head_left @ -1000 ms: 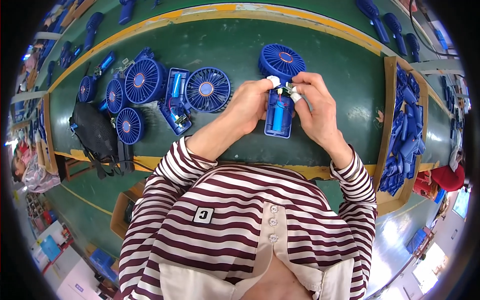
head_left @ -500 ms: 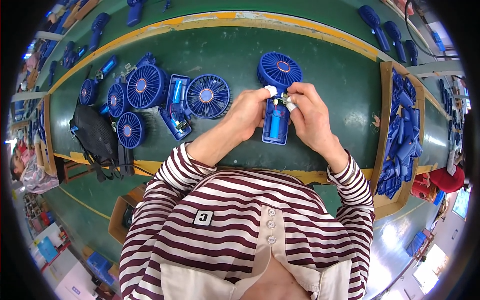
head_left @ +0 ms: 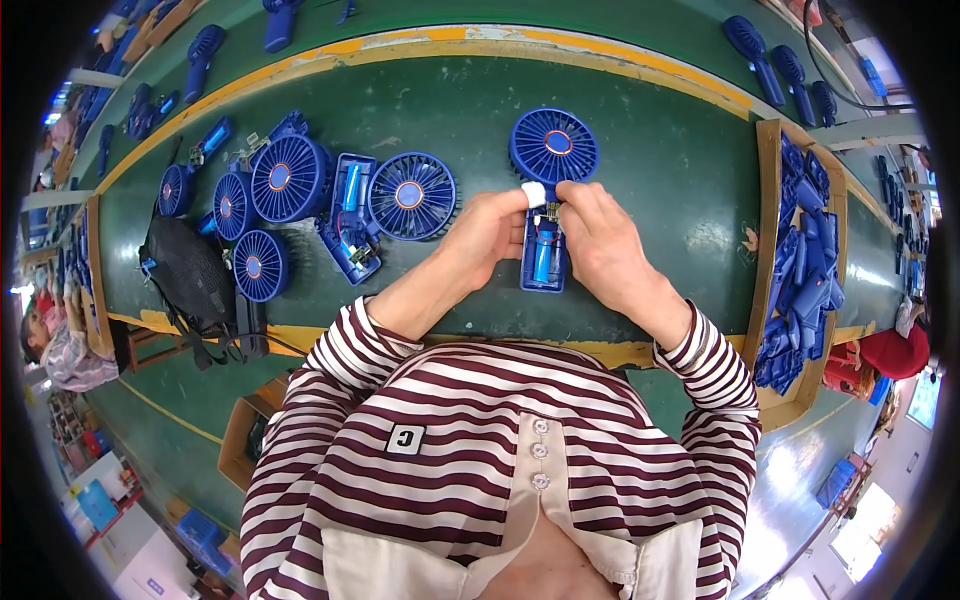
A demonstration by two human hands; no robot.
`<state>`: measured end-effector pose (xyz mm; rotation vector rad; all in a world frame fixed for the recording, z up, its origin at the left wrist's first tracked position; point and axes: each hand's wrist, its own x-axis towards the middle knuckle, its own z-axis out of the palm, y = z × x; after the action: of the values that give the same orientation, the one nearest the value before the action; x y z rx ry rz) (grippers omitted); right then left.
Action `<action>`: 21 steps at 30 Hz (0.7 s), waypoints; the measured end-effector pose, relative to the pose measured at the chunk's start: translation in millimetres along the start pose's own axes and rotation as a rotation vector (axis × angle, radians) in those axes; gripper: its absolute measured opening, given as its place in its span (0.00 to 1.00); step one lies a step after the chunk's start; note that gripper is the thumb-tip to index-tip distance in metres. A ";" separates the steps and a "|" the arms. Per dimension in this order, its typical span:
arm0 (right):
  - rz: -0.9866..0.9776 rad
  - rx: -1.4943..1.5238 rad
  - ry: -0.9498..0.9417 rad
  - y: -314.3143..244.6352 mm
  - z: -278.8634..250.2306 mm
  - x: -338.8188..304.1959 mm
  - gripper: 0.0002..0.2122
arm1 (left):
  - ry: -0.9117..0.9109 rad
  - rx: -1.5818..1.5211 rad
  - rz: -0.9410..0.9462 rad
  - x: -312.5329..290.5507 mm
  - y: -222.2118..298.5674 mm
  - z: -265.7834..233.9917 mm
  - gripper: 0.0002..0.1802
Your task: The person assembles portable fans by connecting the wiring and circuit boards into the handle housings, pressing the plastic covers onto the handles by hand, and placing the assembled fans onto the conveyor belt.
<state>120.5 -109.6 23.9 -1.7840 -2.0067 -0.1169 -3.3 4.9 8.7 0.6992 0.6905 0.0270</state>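
A blue handheld fan (head_left: 556,146) lies in front of me, round head away and opened handle toward me. Inside the handle sits a light-blue battery cell (head_left: 542,258), with a small green circuit board (head_left: 550,211) above it. My left hand (head_left: 487,232) is closed on the handle's left side near its neck, with a white covering on the thumb tip. Pinched at the board from the right is my right hand (head_left: 600,232); its fingers hide part of the board and any small piece between them.
Several blue fans (head_left: 288,178) lie to the left, some with open handles, beside a black mesh bag (head_left: 185,265). On the right stands a cardboard box (head_left: 767,230) of blue plastic handle shells (head_left: 808,270). A yellow-edged ledge (head_left: 440,38) runs behind; more fans lie beyond it.
The fan has shifted slightly left and its head now faces up more squarely. My right hand has turned further over the board, and its white-covered fingertip is no longer visible.
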 end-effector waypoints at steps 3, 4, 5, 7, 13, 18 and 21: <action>-0.008 0.008 -0.029 -0.3 1.7 0.2 0.09 | -0.016 0.154 0.060 6.0 -10.8 -8.2 0.10; -0.007 0.008 -0.029 -0.3 2.2 0.3 0.09 | -0.009 0.128 0.073 6.1 -11.9 -7.7 0.08; -0.013 0.001 -0.035 -0.2 2.7 0.3 0.09 | -0.009 0.129 0.072 6.1 -13.0 -6.9 0.08; -0.016 -0.006 -0.042 -0.2 3.8 0.0 0.08 | 0.022 0.167 0.094 6.4 -14.8 -5.3 0.07; 0.006 0.026 -0.053 0.8 7.7 -2.9 0.07 | 0.041 0.210 0.096 6.8 -15.9 -2.6 0.06; -0.006 -0.016 -0.044 1.4 8.9 -4.4 0.06 | 0.065 0.200 0.081 8.4 -18.4 -2.1 0.05; 0.016 -0.071 0.045 2.3 8.7 -3.9 0.05 | 0.092 0.188 0.062 9.3 -18.4 -2.1 0.05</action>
<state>120.6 -109.8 14.1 -1.8236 -1.9796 -0.2235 -0.9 -5.8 -8.8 0.9040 0.7663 0.0517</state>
